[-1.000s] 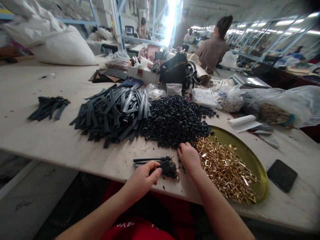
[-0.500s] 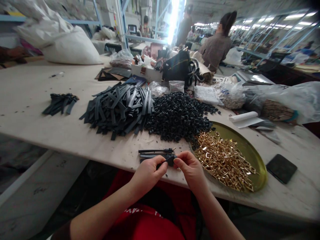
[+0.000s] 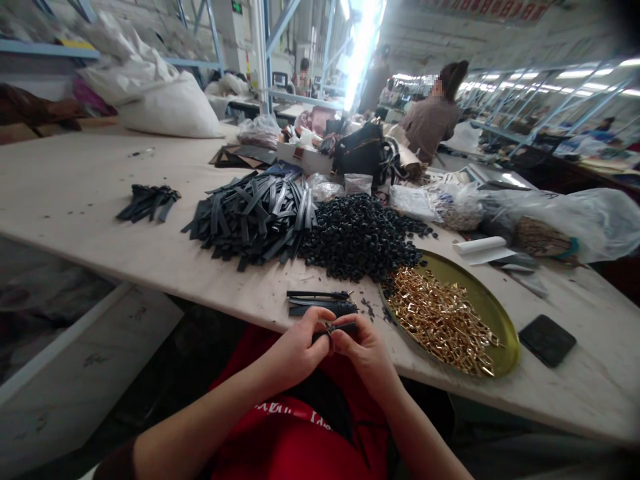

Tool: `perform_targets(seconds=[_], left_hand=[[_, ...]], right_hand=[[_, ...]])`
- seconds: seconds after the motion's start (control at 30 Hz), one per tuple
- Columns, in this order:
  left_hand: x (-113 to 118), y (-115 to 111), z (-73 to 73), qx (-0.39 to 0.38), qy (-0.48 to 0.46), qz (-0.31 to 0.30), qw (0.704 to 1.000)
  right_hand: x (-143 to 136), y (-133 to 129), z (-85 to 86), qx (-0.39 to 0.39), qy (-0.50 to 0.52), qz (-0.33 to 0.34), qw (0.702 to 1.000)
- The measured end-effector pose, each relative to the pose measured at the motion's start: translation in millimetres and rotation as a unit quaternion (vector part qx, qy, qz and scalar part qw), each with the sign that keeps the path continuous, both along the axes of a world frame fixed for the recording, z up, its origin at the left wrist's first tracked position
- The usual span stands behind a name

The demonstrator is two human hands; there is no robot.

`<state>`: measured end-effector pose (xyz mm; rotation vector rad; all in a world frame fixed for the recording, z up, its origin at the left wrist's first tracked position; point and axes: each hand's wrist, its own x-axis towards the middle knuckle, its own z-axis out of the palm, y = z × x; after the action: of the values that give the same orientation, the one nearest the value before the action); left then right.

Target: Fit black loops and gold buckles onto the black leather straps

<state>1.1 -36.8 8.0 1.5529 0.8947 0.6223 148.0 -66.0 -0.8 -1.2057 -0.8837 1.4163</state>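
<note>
My left hand (image 3: 311, 339) and my right hand (image 3: 361, 345) meet at the table's front edge, both pinching one black strap (image 3: 345, 327). A small bit of metal seems to show between the fingertips. Just beyond them lie a few finished-looking black straps (image 3: 320, 303), side by side. Farther back is a big pile of flat black straps (image 3: 255, 217), and beside it a heap of small black loops (image 3: 360, 233). To the right, gold buckles (image 3: 440, 317) fill much of a round brass-coloured tray (image 3: 510, 333).
A small bundle of straps (image 3: 149, 203) lies at the left. A black phone-like object (image 3: 547, 340) is right of the tray. White sack (image 3: 170, 103), black bag (image 3: 357, 153) and plastic bags stand at the back. A person (image 3: 433, 123) is beyond the table.
The view has shifted, so the table items appear moved. My hands have drawn slightly back from the straps on the table, and the held strap now points right, across my right fingers.
</note>
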Motion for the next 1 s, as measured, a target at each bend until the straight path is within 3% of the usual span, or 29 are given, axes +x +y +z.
perform_targets(seconds=[0.17, 0.37, 0.5, 0.63, 0.73, 0.83, 0.9, 1.0], left_hand=[[-4.6, 1.8, 0.3, -0.024, -0.003, 0.001, 1.0], [-7.3, 11.7, -0.5, 0.02, 0.138, 0.041, 0.989], [-6.5, 20.3, -0.6, 0.041, 0.184, 0.057, 0.98], [-3.6, 26.3, 1.6, -0.09, 0.086, 0.016, 0.992], [-1.1, 30.6, 3.2, -0.177, -0.002, -0.004, 0.984], [1.5, 35.1, 2.5, -0.217, -0.039, -0.001, 0.975], [3.1, 37.7, 0.8, -0.239, -0.063, 0.001, 0.969], [4.4, 40.0, -1.9, -0.262, -0.1, -0.001, 0.96]], right_hand=[[1.2, -0.3, 5.3, -0.042, 0.141, 0.038, 0.988], [-1.9, 3.9, -6.0, -0.126, 0.197, 0.112, 0.966], [-0.2, 8.9, -13.7, -0.133, 0.202, 0.074, 0.968], [3.7, 18.2, -13.1, -0.094, 0.136, 0.035, 0.986], [5.7, 24.4, -14.0, -0.045, 0.003, -0.031, 0.998], [7.8, 28.6, -16.7, -0.006, -0.11, -0.071, 0.991], [10.3, 31.6, -17.0, -0.023, -0.101, -0.045, 0.994], [14.8, 36.5, -14.9, -0.096, 0.021, 0.041, 0.994]])
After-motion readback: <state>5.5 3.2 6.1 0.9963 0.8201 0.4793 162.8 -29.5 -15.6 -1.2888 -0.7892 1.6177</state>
